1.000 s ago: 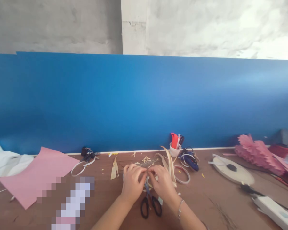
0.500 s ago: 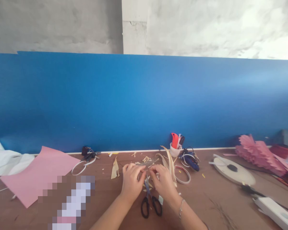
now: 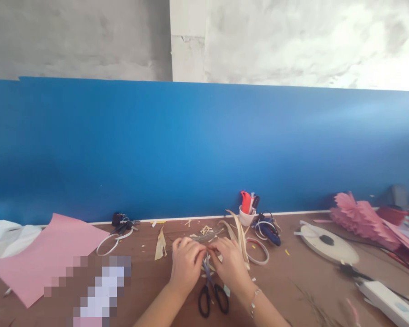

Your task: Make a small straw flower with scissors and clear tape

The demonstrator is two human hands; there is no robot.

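Observation:
My left hand (image 3: 188, 262) and my right hand (image 3: 229, 260) meet fingertip to fingertip above the table, both in a pinch. Whatever they pinch is too small to make out. Below and between them lie scissors (image 3: 208, 284) with black handles, blades parted and pointing away from me. Small pale scraps surround the blades. Just past my fingers is a bundle of thin grey-brown stems (image 3: 207, 235). Long dried husk strips (image 3: 240, 238) stand beside my right hand, and a smaller husk piece (image 3: 160, 245) lies left of my left hand.
A white cup (image 3: 247, 216) of pens stands by the blue partition (image 3: 204, 150). Pink paper (image 3: 51, 254) and keys (image 3: 122, 223) lie left. Rightward are a tape ring (image 3: 259, 252), a pale oval device (image 3: 330, 245), a power strip (image 3: 388, 299) and folded pink paper (image 3: 364, 218).
My hands have come together, so their fingertips now touch where a small gap showed before. The whole view has shifted slightly; the scissors and scraps stay in place.

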